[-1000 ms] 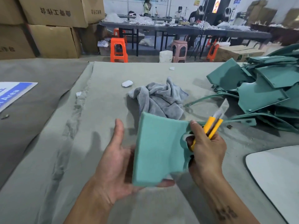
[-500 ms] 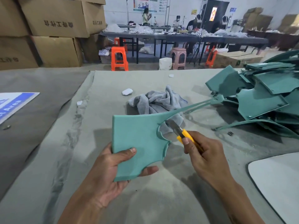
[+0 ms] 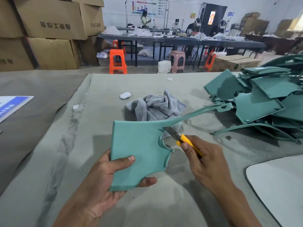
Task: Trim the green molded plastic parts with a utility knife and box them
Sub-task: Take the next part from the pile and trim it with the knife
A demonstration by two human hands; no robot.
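My left hand (image 3: 105,179) grips a green molded plastic part (image 3: 137,149) by its lower left edge, thumb on its face, fingers beneath. A long thin arm of the part runs up and right to a tab near the pile. My right hand (image 3: 203,163) holds a yellow utility knife (image 3: 182,139); its blade tip touches the part at the top of a curved notch on the right edge. A pile of green parts (image 3: 262,102) lies on the table at the right.
A crumpled grey cloth (image 3: 155,107) lies behind the held part on the grey-covered table (image 3: 49,161). A white board (image 3: 278,182) sits at the right front. A small white object (image 3: 125,95) lies farther back. Cardboard boxes (image 3: 49,30) are stacked at the back left.
The part was turned from edge-on to flat, face up, with its long arm pointing right. The knife swung down from pointing upward until its blade met the notch, where it now stays.
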